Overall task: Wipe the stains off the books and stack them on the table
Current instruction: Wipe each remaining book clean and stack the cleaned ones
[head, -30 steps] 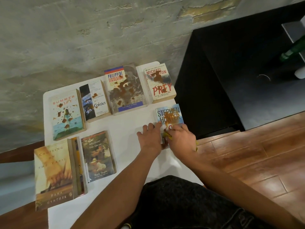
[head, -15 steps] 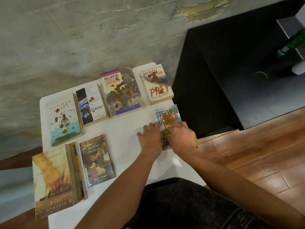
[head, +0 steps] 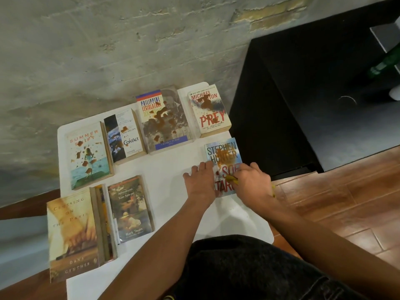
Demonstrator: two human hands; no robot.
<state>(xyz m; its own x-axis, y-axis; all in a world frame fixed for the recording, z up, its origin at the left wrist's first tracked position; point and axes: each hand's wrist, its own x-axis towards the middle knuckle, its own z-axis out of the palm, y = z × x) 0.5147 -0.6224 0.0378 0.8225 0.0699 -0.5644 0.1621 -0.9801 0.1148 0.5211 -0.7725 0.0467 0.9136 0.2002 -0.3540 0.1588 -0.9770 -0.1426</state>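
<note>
Evidently the left hand (head: 200, 180) is lying flat, fingers spread, pinning the Hunter book (head: 224, 161) at the table's (head: 164, 169) right edge, so it stays put while the right hand (head: 252, 184) is gripping a yellow cloth (head: 231, 179) over its stain.

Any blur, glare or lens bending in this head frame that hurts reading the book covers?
Head view: soft overall; right hand slightly motion-blurred over the Stephen Hunter book; white table bright but not blown out; wide-angle bending at the edges; large cover titles readable.
</note>
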